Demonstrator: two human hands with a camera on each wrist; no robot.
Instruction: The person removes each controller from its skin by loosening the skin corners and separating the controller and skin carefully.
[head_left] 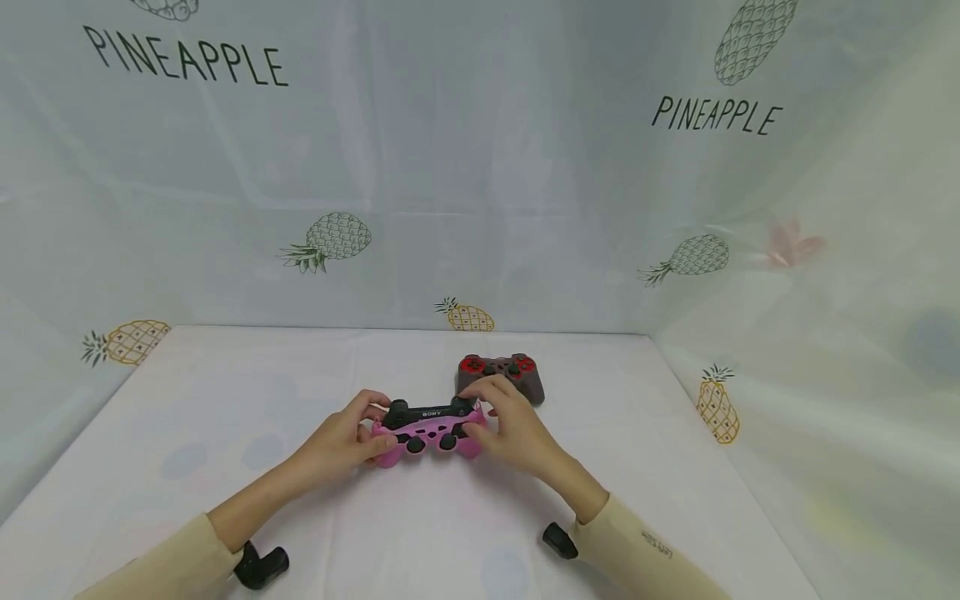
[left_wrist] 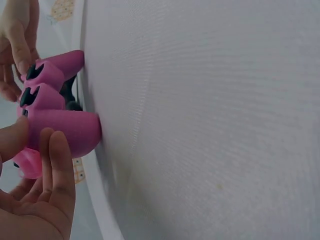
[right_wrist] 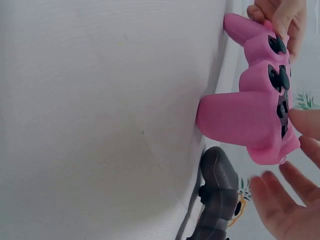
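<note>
A pink game controller (head_left: 431, 429) with a black top edge marked SONY is tipped up toward the front, its grip ends down at the white tabletop. My left hand (head_left: 348, 437) holds its left side, thumb on the front and fingers behind. On the other side my right hand (head_left: 513, 425) pinches the corner, thumb at the face buttons and a fingertip over the black shoulder button. In the right wrist view other fingers (right_wrist: 270, 200) of that hand stay straight and off the controller. Both black thumbsticks (right_wrist: 283, 77) show there.
Just behind the right hand lies a dark grey game controller (head_left: 525, 375) with red button areas. White cloth (head_left: 375, 358) covers the table. A pineapple-printed curtain (head_left: 480, 167) rises behind and at the sides. Black fittings (head_left: 261, 567) stick out beside both cuffs.
</note>
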